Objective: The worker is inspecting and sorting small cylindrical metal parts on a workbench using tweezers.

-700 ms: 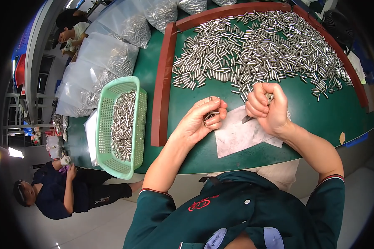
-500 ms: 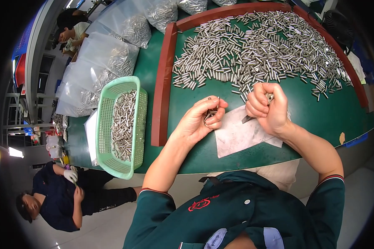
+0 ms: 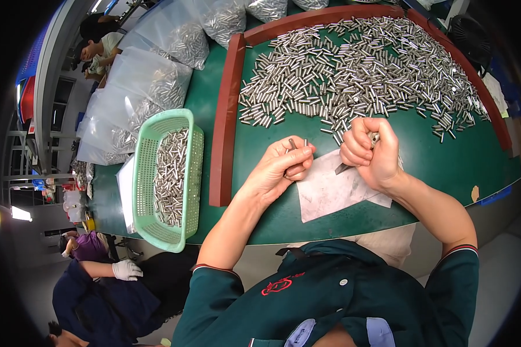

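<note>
My left hand [image 3: 279,168] is closed on a few short metal pins [image 3: 292,144], whose shiny ends stick out between thumb and fingers. Close beside it, my right hand [image 3: 371,151] makes a fist around a tool with a flat dark blade [image 3: 342,168]. The blade tip pokes out below the fist over a smudged white sheet [image 3: 324,194], and a pale end shows at the top; the rest is hidden in my fingers. Beyond both hands, a wide heap of loose metal pins [image 3: 359,69] covers the far part of the green table [image 3: 446,168].
Red-brown wooden rails [image 3: 226,127] border the heap at left, back and right. Left of them stands a light green plastic basket [image 3: 194,179] holding many pins. Clear bags of pins [image 3: 124,92] line the table's left and back. A black fan [image 3: 470,40] is at far right. Co-workers are at left.
The pins in my left hand have shifted, now showing upright above the thumb. My right hand stays about the same. At lower left, a co-worker has moved closer, revealing another person in purple behind.
</note>
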A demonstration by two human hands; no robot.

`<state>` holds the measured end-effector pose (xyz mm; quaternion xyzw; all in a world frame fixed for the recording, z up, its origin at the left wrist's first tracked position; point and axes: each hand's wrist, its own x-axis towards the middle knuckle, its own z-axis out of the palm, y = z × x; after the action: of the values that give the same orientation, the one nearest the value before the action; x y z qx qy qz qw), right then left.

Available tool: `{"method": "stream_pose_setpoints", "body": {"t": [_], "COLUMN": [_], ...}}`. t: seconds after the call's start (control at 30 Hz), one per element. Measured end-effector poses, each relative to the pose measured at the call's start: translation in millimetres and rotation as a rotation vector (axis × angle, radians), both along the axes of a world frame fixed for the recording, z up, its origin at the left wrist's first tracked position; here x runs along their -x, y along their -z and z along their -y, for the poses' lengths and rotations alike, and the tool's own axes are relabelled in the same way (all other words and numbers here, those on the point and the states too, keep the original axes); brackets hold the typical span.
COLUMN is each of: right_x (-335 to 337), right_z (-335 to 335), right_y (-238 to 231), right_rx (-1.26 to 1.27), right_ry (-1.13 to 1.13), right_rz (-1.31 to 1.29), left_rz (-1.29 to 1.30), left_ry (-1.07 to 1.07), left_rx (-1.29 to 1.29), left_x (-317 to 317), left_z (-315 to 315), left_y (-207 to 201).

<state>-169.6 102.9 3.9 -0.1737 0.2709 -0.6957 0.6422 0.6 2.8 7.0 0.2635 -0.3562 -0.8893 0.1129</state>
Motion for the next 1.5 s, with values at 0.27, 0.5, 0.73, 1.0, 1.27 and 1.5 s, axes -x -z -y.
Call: {"method": "stream_pose_setpoints", "body": {"t": [0.27,0.5,0.73,1.0,1.27,1.5], "right_x": [1,2,5,3,4,2], "right_z": [1,2,0,1,3,2], "right_y": [0,0,1,2,1,0], "right_rx": [-0.018,-0.010,-0.041,-0.067,-0.073,-0.084], "right_ry": [-0.006,-0.001,0.003,-0.020,-0.013,-0.006], "right_rz": [0.020,0.013,0.027,0.031,0.028,0.015], "left_rz": [0.144,0.002,0.027,-0.073,-0.119,-0.097], "left_ry": [-0.035,-0.021,0.025,-0.015,-0.077,-0.131], "left_rx": [0.328,0.161,0.182,-0.081,-0.277,-0.358], "left_x": [2,0,2,1,-3,-5], "left_z": [-7,-2,-3,1,9,8], "left_y": [-3,-1,-2,-4,2,2]}}
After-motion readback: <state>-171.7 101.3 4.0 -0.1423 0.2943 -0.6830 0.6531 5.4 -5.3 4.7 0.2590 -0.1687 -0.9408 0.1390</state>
